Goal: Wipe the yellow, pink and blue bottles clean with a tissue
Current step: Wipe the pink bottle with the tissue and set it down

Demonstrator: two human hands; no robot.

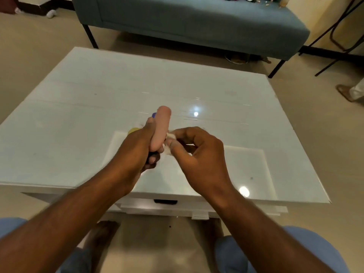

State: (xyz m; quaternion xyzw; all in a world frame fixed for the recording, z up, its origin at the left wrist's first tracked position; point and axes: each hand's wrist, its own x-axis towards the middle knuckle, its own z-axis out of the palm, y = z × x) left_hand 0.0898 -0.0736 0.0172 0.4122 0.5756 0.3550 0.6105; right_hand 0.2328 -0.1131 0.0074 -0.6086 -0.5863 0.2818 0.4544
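My left hand (144, 146) grips the lower part of the pink bottle (162, 127), which points up and away from me above the white table (98, 107). My right hand (197, 152) pinches a small white tissue (170, 137) against the bottle's right side. Only a sliver of the blue bottle (153, 115) shows behind the pink one. A patch of the yellow bottle (133, 131) peeks out beside my left hand; the rest of both is hidden.
The glossy table has a drawer with a dark handle (165, 201) at its front edge. A blue-grey sofa (189, 22) stands beyond the table. Another person's foot (346, 93) is at the right edge. My knees are below.
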